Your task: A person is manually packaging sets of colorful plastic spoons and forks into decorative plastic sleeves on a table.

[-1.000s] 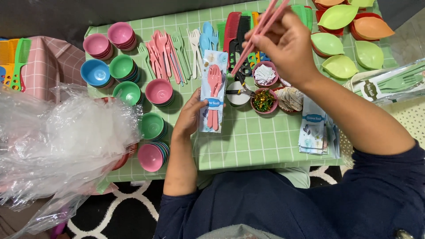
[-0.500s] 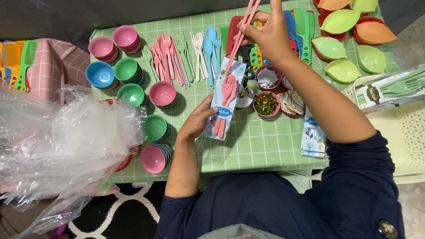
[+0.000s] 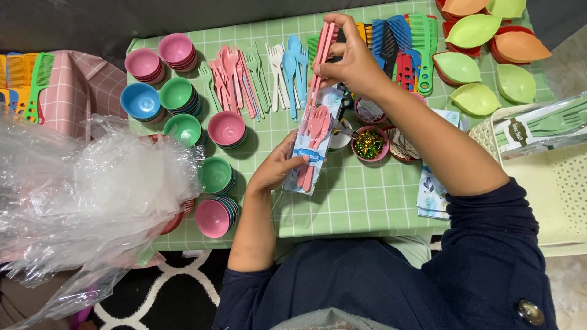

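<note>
left hand (image 3: 278,170): grip closed around the lower end of a clear cutlery packet (image 3: 315,142), thumb on its face; packet is tilted up off the table (image 3: 361,195), open end toward the other hand, likely to take what comes in.
packet contents: pink spoon and fork (image 3: 315,131) inside, bowls toward the top.
right hand (image 3: 350,58): grip pinched on a pair of pink chopsticks (image 3: 317,73), held together near their upper end, tips angled down at the packet's mouth, seemingly lined up to slide in.
nearby, left: stacks of small bowls (image 3: 177,95), pink, blue and green; loose forks and spoons (image 3: 244,70) in rows.
nearby, right: coloured combs (image 3: 406,43), leaf-shaped dishes (image 3: 474,30), cream basket (image 3: 565,183).
in the way: small pink bowls with foil bits (image 3: 369,144) just beside the packet.
far left: heap of clear plastic bags (image 3: 85,195).
</note>
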